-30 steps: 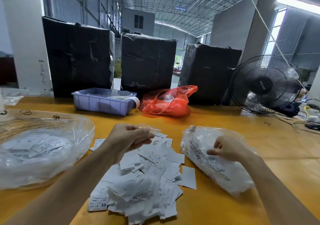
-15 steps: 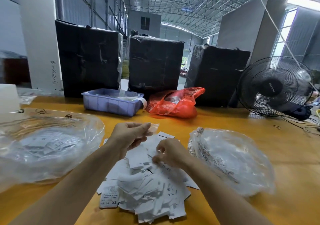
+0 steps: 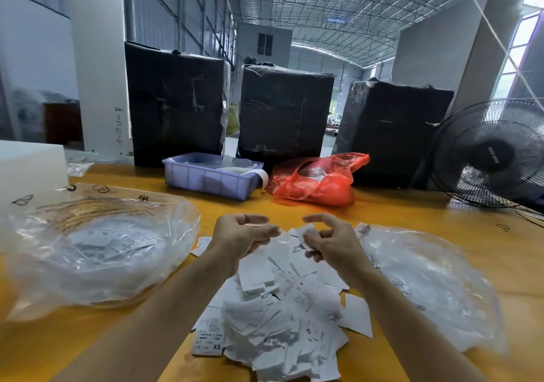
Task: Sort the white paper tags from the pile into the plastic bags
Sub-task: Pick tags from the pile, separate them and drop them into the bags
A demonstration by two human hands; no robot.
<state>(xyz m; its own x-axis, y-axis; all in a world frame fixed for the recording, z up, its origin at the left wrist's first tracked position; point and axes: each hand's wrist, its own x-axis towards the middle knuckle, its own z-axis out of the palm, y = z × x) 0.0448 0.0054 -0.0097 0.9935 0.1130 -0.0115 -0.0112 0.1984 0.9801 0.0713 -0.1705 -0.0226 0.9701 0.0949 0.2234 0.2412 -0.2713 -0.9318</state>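
Your right hand pinches a white tag above the pile, while your left hand curls its fingers round a few tags

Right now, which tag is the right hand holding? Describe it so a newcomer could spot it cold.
Start at the yellow table, then find the pile of white tags between the two clear plastic bags. Just above the pile's far edge, the right hand pinches a single white tag. It is the only tag lifted off the pile in that hand; the others lie loose on the table.
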